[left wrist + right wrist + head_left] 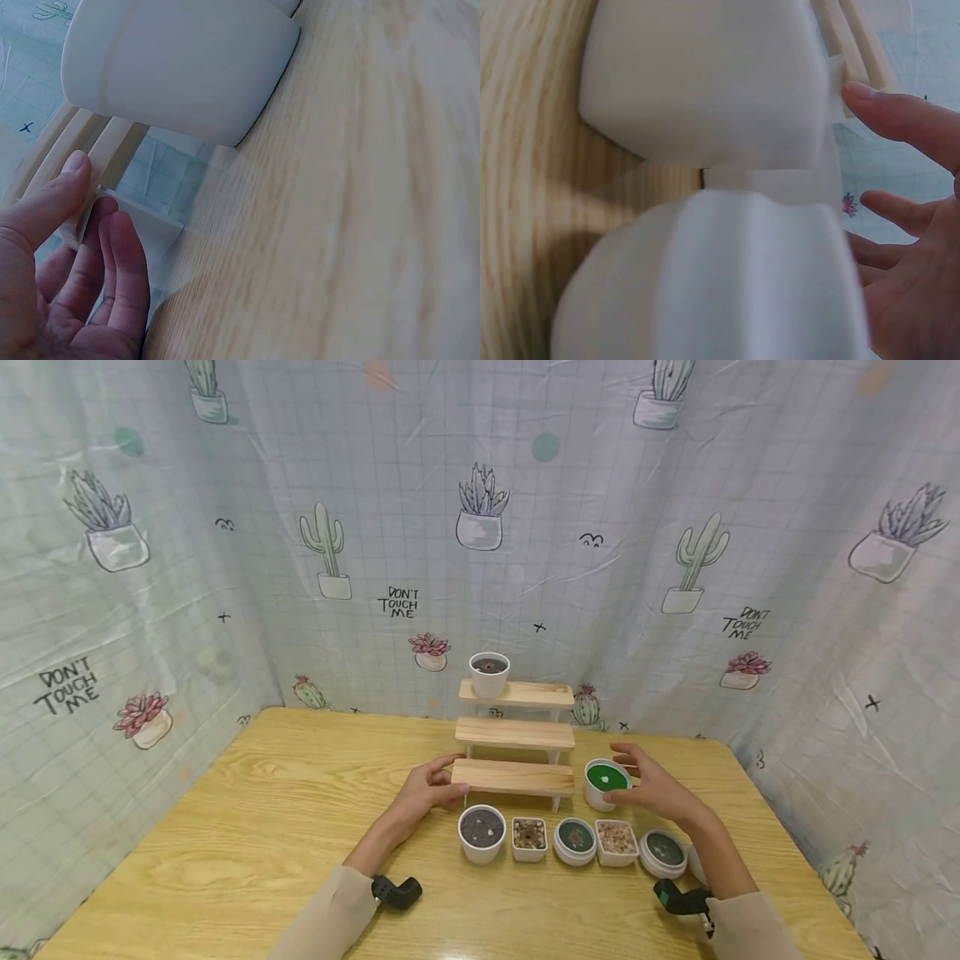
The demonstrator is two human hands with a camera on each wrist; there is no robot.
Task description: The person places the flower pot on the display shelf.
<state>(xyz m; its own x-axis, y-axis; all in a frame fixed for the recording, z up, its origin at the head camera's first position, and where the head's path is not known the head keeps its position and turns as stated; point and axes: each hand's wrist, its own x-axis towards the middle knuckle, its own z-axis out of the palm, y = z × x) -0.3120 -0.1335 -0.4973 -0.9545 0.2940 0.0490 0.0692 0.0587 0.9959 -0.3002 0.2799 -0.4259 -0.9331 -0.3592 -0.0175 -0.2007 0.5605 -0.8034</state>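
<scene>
A three-step wooden stand (pixel 513 777) with white legs stands on the table. My left hand (pixel 431 789) grips the left end of its lowest step; in the left wrist view the thumb lies along the step (pixel 120 154) and the fingers bend round its end. To the stand's right is a round white pot with a green top (pixel 606 783). My right hand (pixel 651 785) is around that pot's right side, thumb in front and fingers behind, spread apart. Whether it touches the pot I cannot tell. A white pot with dark filling (pixel 490 683) sits on the top step, at its left.
Along the stand's front runs a row: a round grey-filled pot (pixel 482 835), a square pebble pot (pixel 529 840), a low round pot (pixel 575 843), another square pebble pot (pixel 617 843) and another low round pot (pixel 663 855). A cactus-print curtain (pixel 540 577) hangs behind the table (pixel 315 777).
</scene>
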